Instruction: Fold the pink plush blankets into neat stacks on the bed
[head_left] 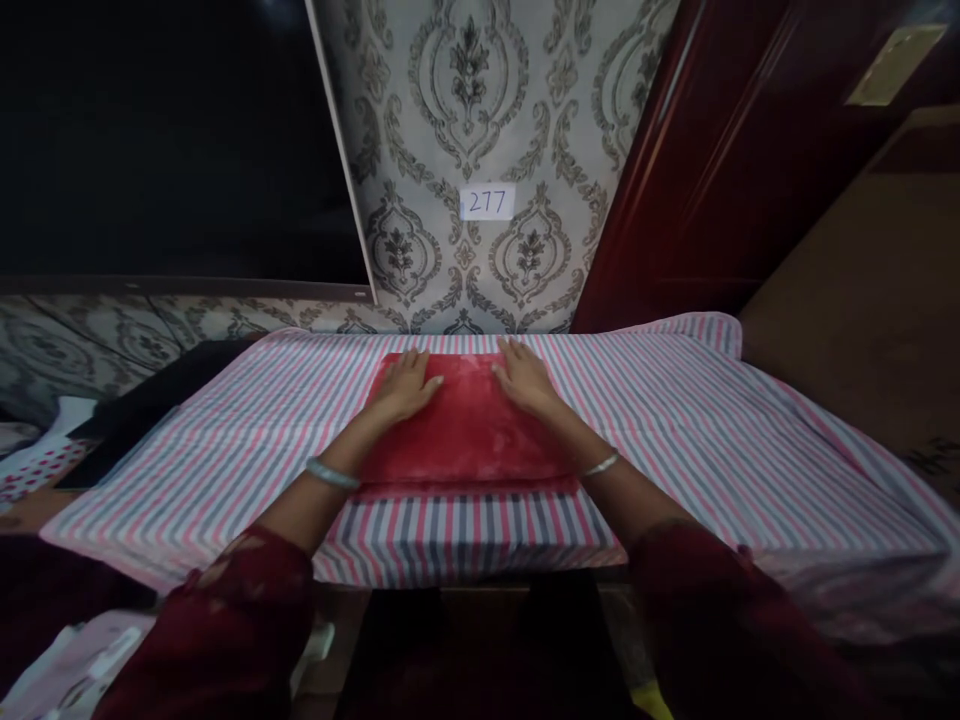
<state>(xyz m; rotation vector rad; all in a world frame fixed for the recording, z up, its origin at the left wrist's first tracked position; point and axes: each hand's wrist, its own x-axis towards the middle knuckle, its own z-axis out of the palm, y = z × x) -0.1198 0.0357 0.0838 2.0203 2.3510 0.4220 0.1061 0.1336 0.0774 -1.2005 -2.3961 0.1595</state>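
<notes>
A red, soft-looking folded cloth [465, 430] lies flat in the middle of a striped cover [660, 420]. Its near edge shows more than one layer. My left hand [407, 384] rests flat on the cloth's far left part, fingers stretched away from me. On the far right part lies my right hand [525, 377], also flat, with its fingertips at the cloth's back edge. Both hands are open and grasp nothing. Whether the cloth is a towel or a small blanket I cannot tell.
Behind the table stands a patterned wall with a paper label [487, 202] reading 277. A large dark screen [172, 150] is at the left. At the right are a dark red door [720, 130] and a brown cardboard box [862, 300]. The cover hangs over the front edge.
</notes>
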